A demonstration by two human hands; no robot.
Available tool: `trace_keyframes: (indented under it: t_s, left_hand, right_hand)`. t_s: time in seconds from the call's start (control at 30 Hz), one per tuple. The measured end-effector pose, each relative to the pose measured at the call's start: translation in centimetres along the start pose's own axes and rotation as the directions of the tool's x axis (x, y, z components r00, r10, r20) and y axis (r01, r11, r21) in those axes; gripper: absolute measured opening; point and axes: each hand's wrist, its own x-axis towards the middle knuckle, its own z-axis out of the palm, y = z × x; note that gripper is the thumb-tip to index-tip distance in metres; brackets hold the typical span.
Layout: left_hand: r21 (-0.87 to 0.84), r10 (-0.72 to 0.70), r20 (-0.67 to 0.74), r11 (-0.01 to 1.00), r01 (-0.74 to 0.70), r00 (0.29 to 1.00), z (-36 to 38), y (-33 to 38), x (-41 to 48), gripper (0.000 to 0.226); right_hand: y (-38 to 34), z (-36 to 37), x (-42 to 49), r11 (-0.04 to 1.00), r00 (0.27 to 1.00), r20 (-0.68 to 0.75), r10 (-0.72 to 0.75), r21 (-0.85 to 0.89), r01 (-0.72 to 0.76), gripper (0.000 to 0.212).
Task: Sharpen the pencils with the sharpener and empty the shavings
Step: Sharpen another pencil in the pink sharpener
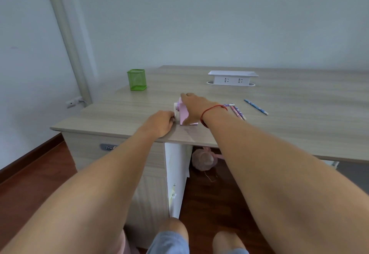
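A pink crank sharpener (pixel 183 116) stands near the front edge of the wooden desk (pixel 289 118). My right hand (pixel 196 107) lies over its top and grips the body. My left hand (pixel 162 123) is closed on the white crank at the sharpener's left side. Several patterned pencils (pixel 237 111) lie just right of my right wrist. A single blue pencil (pixel 256 106) lies further right. Whether a pencil is in the sharpener is hidden by my right hand.
A green mesh pen holder (pixel 137 79) stands at the desk's back left. A white socket box (pixel 232 78) sits at the back middle. Under the desk are a drawer unit (pixel 119 154), a white panel and a pink bag (pixel 202 160) on the wooden floor.
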Motion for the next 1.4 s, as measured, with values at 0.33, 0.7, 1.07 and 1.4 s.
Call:
trace_keyframes:
  t_s: [0.33, 0.7, 1.07, 1.4]
  left_hand:
    - [0.190, 0.153, 0.075, 0.968, -0.165, 0.985, -0.4, -1.2, 1.7, 0.030]
    - [0.439, 0.342, -0.074, 0.854, -0.278, 0.937, -5.8, 0.0, 4.8, 0.016]
    - [0.355, 0.328, -0.129, 0.896, -0.266, 0.936, -4.7, 0.9, -0.7, 0.021]
    - [0.252, 0.210, 0.135, 0.938, -0.239, 0.968, -1.0, -0.6, 0.3, 0.027]
  right_hand:
    - [-0.4, 2.6, 2.2, 0.993, 0.982, -0.176, 0.067, -0.088, -0.083, 0.048]
    - [-0.4, 2.4, 1.9, 0.986, 0.979, -0.198, 0.051, -0.144, -0.081, 0.051]
    - [-1.0, 2.0, 1.8, 0.986, 0.987, -0.126, 0.099, -0.123, -0.115, 0.057]
    - [-0.7, 2.7, 2.2, 0.991, 0.983, -0.158, 0.096, -0.077, -0.110, 0.050]
